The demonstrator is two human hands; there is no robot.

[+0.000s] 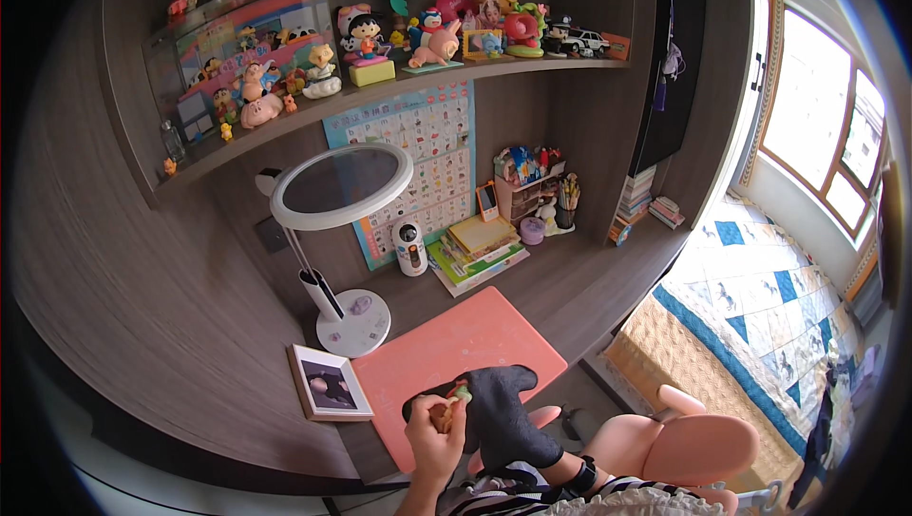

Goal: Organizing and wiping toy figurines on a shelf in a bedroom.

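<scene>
My left hand [435, 442] is bare and closed, its fingertips pinching a small green-and-red toy figure [462, 392], mostly hidden by my fingers. An orange-brown part shows between the fingers. My right hand [502, 413] is covered by a black fabric mitt and sits right beside the left one, at the toy. Its fingers are hidden under the cloth, so their grip does not show. Both hands are above the near part of a pink desk mat [408, 354]. A dark band circles my right wrist.
A white ring-topped lamp [353, 324] and a framed picture [332, 385] stand left of the mat. Behind it are stacked books [480, 245] and a white cylindrical device [410, 250]. Figurines crowd the shelf [456, 75] above. A pink chair [698, 448] and a bed [750, 297] are at right.
</scene>
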